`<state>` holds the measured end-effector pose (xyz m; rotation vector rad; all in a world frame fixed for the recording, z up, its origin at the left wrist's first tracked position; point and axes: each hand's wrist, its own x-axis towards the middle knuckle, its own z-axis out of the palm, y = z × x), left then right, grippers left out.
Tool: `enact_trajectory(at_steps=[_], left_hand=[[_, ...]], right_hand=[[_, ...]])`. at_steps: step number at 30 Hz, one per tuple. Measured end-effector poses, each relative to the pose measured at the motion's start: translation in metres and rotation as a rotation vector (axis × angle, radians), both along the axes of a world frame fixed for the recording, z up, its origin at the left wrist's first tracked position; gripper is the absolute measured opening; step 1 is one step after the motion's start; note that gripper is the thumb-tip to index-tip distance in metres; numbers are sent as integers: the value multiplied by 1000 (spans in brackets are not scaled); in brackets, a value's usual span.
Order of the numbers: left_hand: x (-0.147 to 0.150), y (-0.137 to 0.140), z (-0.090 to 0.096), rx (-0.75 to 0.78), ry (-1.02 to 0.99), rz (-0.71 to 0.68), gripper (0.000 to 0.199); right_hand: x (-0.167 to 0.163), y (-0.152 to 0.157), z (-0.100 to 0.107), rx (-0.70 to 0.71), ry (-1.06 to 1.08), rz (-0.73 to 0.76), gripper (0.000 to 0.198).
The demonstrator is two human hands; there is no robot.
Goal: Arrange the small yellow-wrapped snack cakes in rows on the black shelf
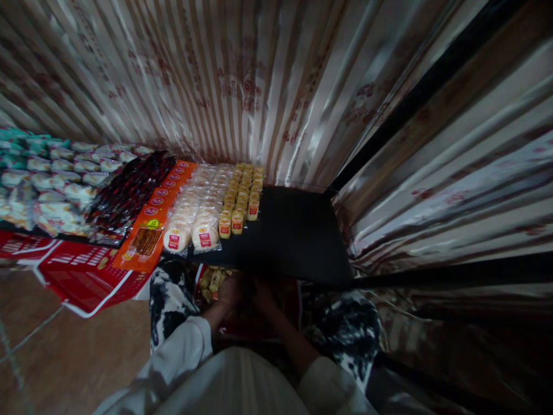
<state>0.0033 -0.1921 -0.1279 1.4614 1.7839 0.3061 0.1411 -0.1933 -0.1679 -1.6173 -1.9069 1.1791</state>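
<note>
My left hand [232, 289] and my right hand [261, 296] are close together just below the front edge of a black shelf [298, 236]. They reach into a red basket [299, 308] between my knees. Yellow wrapped snack packets [212, 281] lie in the basket beside my left hand. Shadow hides my fingers, so what they hold cannot be made out. On the shelf above stand neat rows of small yellow snack packets [237, 220], with two rows of white round cakes in clear wrappers [204, 235] to their left.
Further left on the shelf are an orange snack pack [144, 239], dark red shiny packets [129, 193] and several rows of white packets [64, 190]. A red basket with white edging [86, 282] stands below on the floor. A pleated curtain [242, 75] hangs behind, with black frame bars [389, 124] at right.
</note>
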Motion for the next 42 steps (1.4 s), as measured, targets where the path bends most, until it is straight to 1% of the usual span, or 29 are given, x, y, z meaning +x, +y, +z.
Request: enact_trajectory(at_steps=[4,6,9,12,16,19,22,24,27,30,33,37,40,42], left_hand=[[-6,-7,12,62,-19,25,36],[-9,-10,18,119,-89,77,34],[-12,-14,29,175,-248,184,30],[-16,-16,40,155,-359,293,25],[-23,-17,51,111,-544,469,19],[-28,-18,58,66,-731,644,19],[-33,-19,66,39,-870,725,26],[-35,-19,74,32,-904,748,30],[-35,-19,83,22,-883,760,33],[-32,-19,90,38,-866,740,37],[-29,-18,98,63,-857,706,39],[-25,-16,117,51,-792,601,41],[-22,-14,128,27,-744,543,39],[-19,-11,131,32,-716,511,36]], right_hand=[[-2,-1,19,-49,32,-21,49],[-3,-2,30,-40,83,-30,47],[-5,-6,49,-21,162,-16,43],[-8,-11,68,-24,224,19,42],[-8,-19,90,-23,326,57,52],[-4,-24,101,21,360,116,61],[1,-26,108,59,345,170,70],[4,-27,110,81,335,189,68],[6,-25,113,146,333,200,58],[6,-22,115,200,319,178,49],[5,-19,119,224,303,143,40],[4,-17,125,198,320,3,32],[6,-17,129,112,377,-147,34],[8,-18,130,43,436,-232,36]])
